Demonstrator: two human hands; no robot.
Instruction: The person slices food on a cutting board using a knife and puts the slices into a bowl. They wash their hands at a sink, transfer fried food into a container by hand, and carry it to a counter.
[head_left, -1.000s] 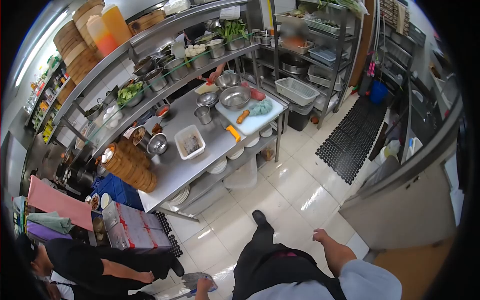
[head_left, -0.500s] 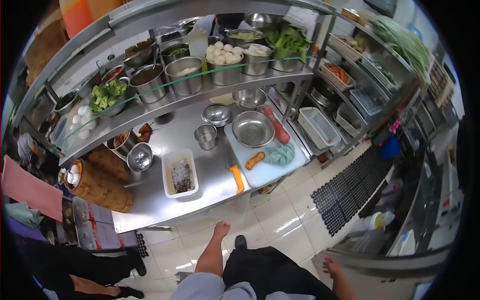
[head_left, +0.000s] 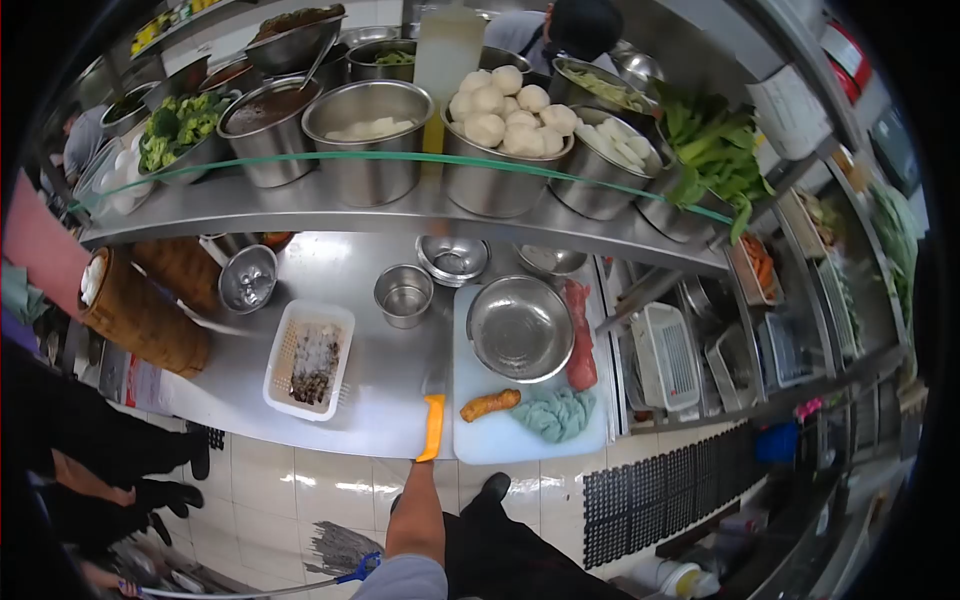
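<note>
My left forearm (head_left: 415,520) reaches forward to the table's front edge. It ends just below the orange handle of a knife (head_left: 433,428), and the fingers of my left hand do not show. The handle itself is uncovered. Right of the knife, a white cutting board (head_left: 480,445) bears a metal bowl (head_left: 521,329), a golden-brown fried piece (head_left: 490,404), a crumpled green cloth (head_left: 556,413) and a long red item (head_left: 579,335). A white basket (head_left: 284,392) with pale and dark bits stands to the left. My right hand is out of view.
Steamer baskets (head_left: 150,320) stand at the table's left. A shelf (head_left: 400,218) with pots of dumpling-like balls, greens and sauce spans above. Racks with trays (head_left: 665,355) stand right, and a black mat (head_left: 655,490) covers some floor. Other people's legs (head_left: 130,440) are at left; another person works behind the shelf.
My view has moved closer to the table and shelf. My left arm has come forward to the table edge, its fist no longer visible. My right hand has left the view.
</note>
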